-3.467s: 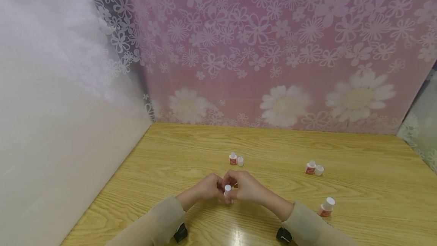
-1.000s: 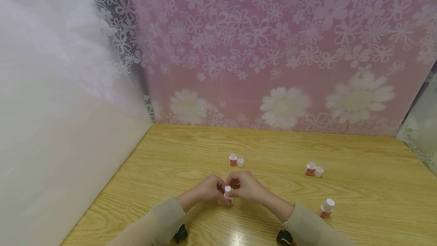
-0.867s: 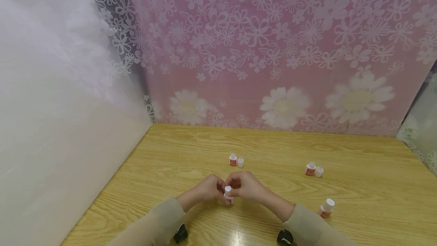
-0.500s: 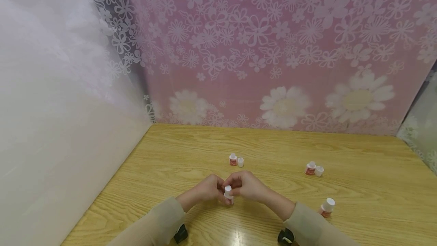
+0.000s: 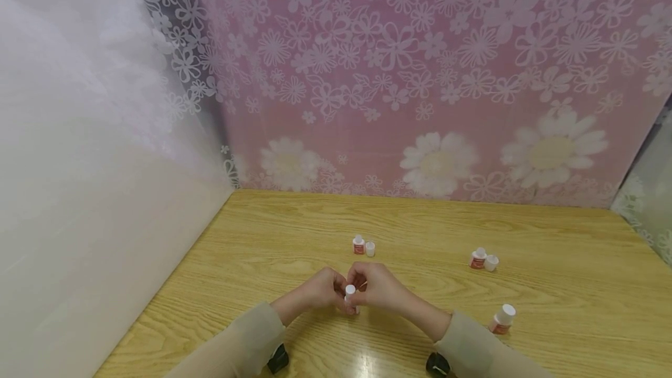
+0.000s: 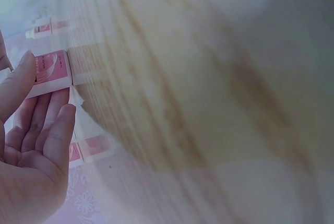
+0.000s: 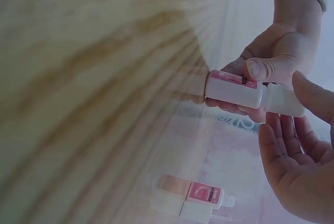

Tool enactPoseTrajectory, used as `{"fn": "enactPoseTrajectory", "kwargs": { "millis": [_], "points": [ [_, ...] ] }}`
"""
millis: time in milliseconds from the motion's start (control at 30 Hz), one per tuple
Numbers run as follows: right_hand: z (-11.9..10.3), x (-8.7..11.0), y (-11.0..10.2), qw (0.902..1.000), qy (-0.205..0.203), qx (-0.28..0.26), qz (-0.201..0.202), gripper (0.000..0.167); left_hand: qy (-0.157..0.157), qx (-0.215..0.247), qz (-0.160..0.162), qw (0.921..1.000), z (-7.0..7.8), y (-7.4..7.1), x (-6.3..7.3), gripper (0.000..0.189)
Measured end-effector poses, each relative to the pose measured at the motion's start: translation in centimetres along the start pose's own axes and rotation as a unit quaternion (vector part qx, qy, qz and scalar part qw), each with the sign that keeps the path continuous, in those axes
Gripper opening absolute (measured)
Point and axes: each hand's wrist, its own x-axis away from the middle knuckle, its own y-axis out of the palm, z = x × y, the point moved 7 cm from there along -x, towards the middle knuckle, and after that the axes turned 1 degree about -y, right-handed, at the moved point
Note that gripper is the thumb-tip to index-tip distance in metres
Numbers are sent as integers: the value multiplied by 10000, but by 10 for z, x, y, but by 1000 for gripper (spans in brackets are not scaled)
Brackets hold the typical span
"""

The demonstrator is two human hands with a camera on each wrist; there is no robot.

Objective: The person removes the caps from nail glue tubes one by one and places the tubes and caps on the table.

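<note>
L hand (image 5: 318, 289) pinches the body of a small white plastic bottle w/ pink-red label (image 7: 235, 89) btwn thumb & fingers; narrow grip. R hand (image 5: 382, 286) has thumb & fingers on the smooth white cylindrical cap (image 7: 284, 100) at the bottle's neck end, also a narrow pinch. Cap's on; how tight, can't tell. Bottle's upright, approx. centre front of the yellow wood-grain table (image 5: 262, 226); base touching it or just above, can't tell.

Just beyond the hands: uncapped white bottle w/ red label (image 5: 359, 247), upright, w/ a loose white cap (image 5: 370, 249) just beside it on the R. Farther R: 2nd uncapped red-labelled bottle (image 5: 478, 261), also upright, w/ 2nd loose cap (image 5: 491, 262) just beside it. Nearer, by the R sleeve (image 5: 472, 343): capped white bottle w/ red label (image 5: 502, 321), standing. Sleeves pale beige, dark item (image 5: 278, 359) by the L cuff. Back: pink-purple sheet w/ white flowers (image 5: 378, 63); L side: whitish sheet (image 5: 94, 191).
</note>
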Motion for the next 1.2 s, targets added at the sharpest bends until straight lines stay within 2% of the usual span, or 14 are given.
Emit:
{"fn": "enactPoseTrajectory", "kwargs": {
  "millis": [267, 500, 700, 1000, 1200],
  "points": [
    [1, 0, -2, 9999, 112, -128, 28, 19, -103, -58, 37, 9999, -1, 0, 0, 11],
    [8, -1, 1, 9980, 283, -540, -149, 14, -150, -35, 55, 9999, -1, 0, 0, 12],
    [9, -1, 3, 9959, 257, -819, -275, 11, -169, 138, -1, 9998, -2, 2, 0, 13],
    [1, 0, 3, 9962, 122, -748, -440, 12, -139, 309, -65, 9994, -1, 3, 1, 14],
    [-2, -1, 2, 9991, 3, -156, -406, 17, -98, 163, -39, 9998, 1, 2, 1, 12]
  ]
}}
